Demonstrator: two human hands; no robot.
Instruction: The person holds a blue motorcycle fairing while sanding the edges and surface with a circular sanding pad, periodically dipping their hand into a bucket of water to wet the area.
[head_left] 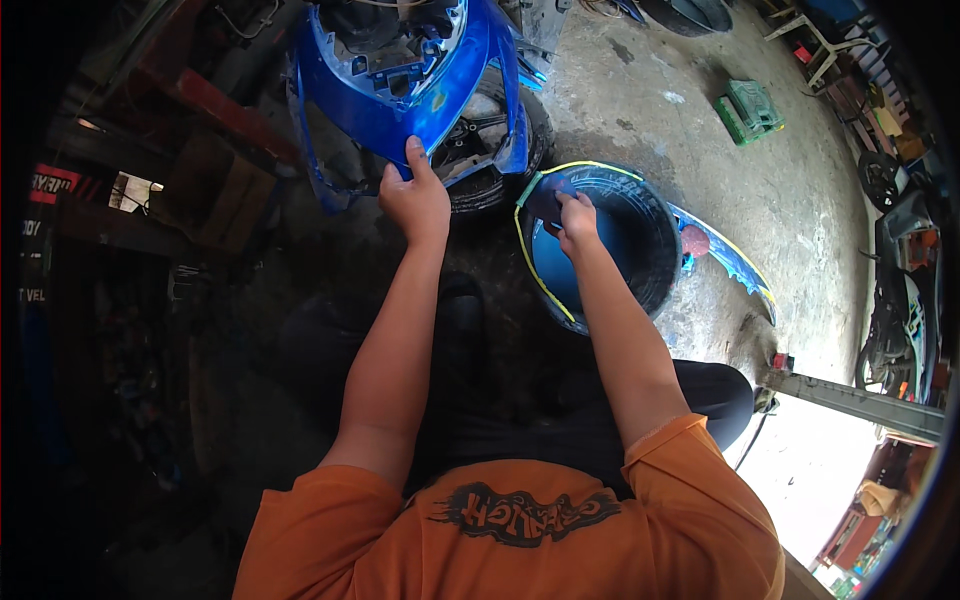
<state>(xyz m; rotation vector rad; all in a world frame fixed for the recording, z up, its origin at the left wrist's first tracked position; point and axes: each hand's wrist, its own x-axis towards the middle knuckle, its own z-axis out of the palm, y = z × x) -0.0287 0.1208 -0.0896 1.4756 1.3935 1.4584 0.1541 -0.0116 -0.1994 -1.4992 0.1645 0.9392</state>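
Note:
A glossy blue motorcycle body panel point(370, 112) stands in front of me, with worn, paler patches along its inner edge. My left hand point(418, 205) grips the panel's lower tip, thumb on top and fingers hidden underneath. To the right is a dark round bucket point(655, 235) with bluish liquid inside and a yellow line along part of its rim. Over the bucket's left side, my right hand point(577, 222) is closed on a dark, flat sheet point(543, 197) that looks like sandpaper. The fingers' far side is hidden.
Behind the panel sits a black-tyred wheel point(486, 140). Right of the bucket lie a yellow-edged blue trim piece point(738, 262) and a reddish round pad point(694, 241). Farther off are a green basket-like object point(750, 111), a black tub point(690, 14) and a pale chair point(822, 48).

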